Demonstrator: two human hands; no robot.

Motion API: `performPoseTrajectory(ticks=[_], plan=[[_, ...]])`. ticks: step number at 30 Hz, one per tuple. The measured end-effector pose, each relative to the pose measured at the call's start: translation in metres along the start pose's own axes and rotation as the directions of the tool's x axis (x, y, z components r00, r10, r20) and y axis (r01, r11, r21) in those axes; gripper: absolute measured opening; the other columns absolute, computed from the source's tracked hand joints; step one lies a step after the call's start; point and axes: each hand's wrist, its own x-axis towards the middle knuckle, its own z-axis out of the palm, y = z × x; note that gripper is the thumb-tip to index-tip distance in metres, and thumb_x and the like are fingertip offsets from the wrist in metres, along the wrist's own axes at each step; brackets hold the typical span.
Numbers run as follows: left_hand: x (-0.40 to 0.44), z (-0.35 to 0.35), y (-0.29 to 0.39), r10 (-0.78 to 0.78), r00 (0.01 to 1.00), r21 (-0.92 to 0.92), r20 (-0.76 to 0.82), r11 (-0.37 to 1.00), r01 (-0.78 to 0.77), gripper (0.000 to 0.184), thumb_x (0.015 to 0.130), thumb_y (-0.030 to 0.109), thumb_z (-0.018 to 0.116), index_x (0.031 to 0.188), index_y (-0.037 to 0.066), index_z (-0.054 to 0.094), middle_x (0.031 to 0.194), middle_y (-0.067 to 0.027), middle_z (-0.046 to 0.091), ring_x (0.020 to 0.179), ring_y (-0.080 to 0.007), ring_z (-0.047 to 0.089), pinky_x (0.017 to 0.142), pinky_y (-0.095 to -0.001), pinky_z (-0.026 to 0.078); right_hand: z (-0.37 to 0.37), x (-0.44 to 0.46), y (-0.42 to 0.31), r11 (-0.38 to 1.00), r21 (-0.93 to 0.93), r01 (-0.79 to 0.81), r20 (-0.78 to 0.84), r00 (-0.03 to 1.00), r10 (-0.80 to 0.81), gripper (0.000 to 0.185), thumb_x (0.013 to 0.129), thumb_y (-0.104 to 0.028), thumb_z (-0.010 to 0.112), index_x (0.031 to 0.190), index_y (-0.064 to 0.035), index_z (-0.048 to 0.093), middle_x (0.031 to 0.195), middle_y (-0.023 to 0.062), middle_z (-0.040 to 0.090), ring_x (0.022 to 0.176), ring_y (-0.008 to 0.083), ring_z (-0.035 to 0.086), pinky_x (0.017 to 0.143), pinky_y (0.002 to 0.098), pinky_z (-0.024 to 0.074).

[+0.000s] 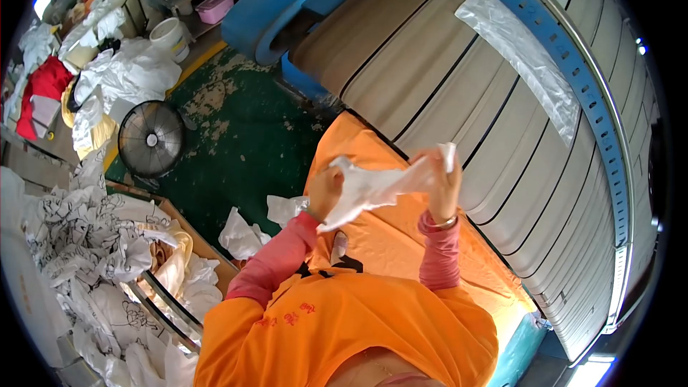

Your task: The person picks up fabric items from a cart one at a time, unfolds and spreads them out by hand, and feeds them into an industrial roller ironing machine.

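A thin white piece of cloth [376, 188] stretches between my two hands in front of my chest. My left hand [326, 190] is closed on one end of it, and a corner hangs down below. The other end is gripped by my right hand [444, 185], where a bunched fold sticks up past the fingers. Beneath the cloth, an orange sheet [358, 149] hangs along the front of a large machine with wide beige belts [459, 129]. A flat, translucent white piece [527, 54] lies on those belts, apart from my hands.
To the left, a cart [168, 211] holds a heap of crumpled white fabric [107, 244], some with black line patterns. A black floor fan [150, 140] stands beyond it on the green floor [236, 125]. White pieces [242, 235] lie near my feet. Further back are a white bucket [169, 37] and pink basket [215, 7].
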Motion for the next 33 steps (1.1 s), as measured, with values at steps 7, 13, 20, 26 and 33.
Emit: performPoseTrajectory(ticks=[7,13,20,26,33], plan=[[0.006,-0.040,0.123,0.300,0.870,-0.760,0.392,0.638,0.122,0.034,0.080,0.011,0.063,0.112,0.002,0.054,0.097,-0.0098,0.060,0.090,-0.0170,0.059,0.078,-0.0290,0.046,0.005,0.001,-0.007,0.852,-0.520,0.060,0.062,0.998,-0.033,0.016,0.081,-0.011,0.061,0.088,0.0012,0.054,0.063,0.0106,0.054,0.053,0.0152,0.046,0.051,0.0282,0.0417],[-0.011,-0.024,0.122,0.166,0.951,-0.538,0.259,0.843,-0.001,0.017,0.075,0.009,0.061,0.091,0.003,0.060,0.084,-0.0129,0.061,0.084,-0.0296,0.058,0.072,-0.0379,0.044,0.011,-0.028,-0.007,0.859,-0.512,0.018,0.061,0.998,0.015,0.015,0.084,-0.011,0.062,0.089,0.0008,0.055,0.064,0.0102,0.053,0.058,0.0107,0.047,0.053,0.0263,0.0417],[0.025,-0.003,0.067,0.185,0.978,-0.024,0.099,0.983,-0.184,0.017,0.065,0.003,0.063,0.081,0.008,0.065,0.082,-0.0089,0.062,0.076,-0.0292,0.061,0.065,-0.0371,0.047,-0.051,0.002,-0.020,0.761,-0.648,0.036,-0.109,0.984,-0.140,0.014,0.089,-0.014,0.056,0.091,0.0001,0.053,0.064,0.0059,0.045,0.063,0.0095,0.036,0.053,0.0242,0.0344],[0.049,-0.022,0.020,0.051,0.919,0.222,0.391,0.964,-0.148,0.010,0.071,0.013,0.057,0.077,0.014,0.066,0.073,-0.0038,0.063,0.075,-0.0249,0.062,0.069,-0.0390,0.045,-0.101,-0.010,-0.030,0.757,-0.653,0.037,-0.364,0.861,-0.356,0.020,0.092,-0.017,0.052,0.082,-0.0005,0.049,0.064,-0.0010,0.040,0.062,0.0080,0.034,0.053,0.0230,0.0308],[0.095,-0.066,0.001,0.312,0.933,0.282,0.180,0.892,-0.353,0.012,0.070,0.004,0.057,0.075,0.011,0.065,0.076,-0.0089,0.059,0.070,-0.0296,0.060,0.063,-0.0367,0.046,-0.149,-0.042,-0.050,0.750,-0.662,-0.016,-0.391,0.860,-0.327,0.030,0.093,-0.023,0.054,0.072,-0.0032,0.045,0.064,-0.0057,0.035,0.060,0.0055,0.028,0.050,0.0218,0.0239]])
